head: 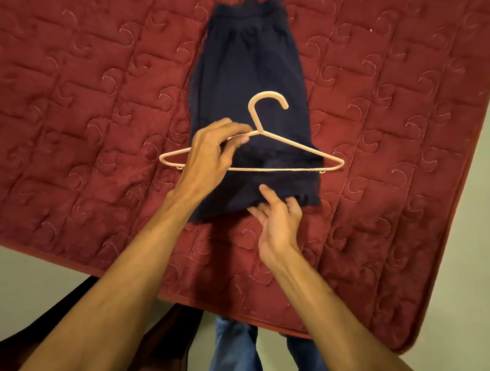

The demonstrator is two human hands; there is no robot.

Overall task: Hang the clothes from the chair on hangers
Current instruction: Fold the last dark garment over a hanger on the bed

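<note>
A dark navy garment (246,79) lies flat and folded lengthwise on the red quilted mattress (391,113), its waistband at the far end. A pale pink plastic hanger (287,145) rests across its near part, hook pointing away. My left hand (212,155) grips the hanger's left shoulder bar between thumb and fingers. At the garment's near hem, my right hand (277,220) has its fingers spread, fingertips touching the cloth edge and holding nothing firmly.
The mattress edge (240,311) runs diagonally close to my body. Pale floor (28,273) shows on the left and right. A dark brown object (167,342), perhaps a chair, sits at the lower left beside my blue-trousered legs (234,355).
</note>
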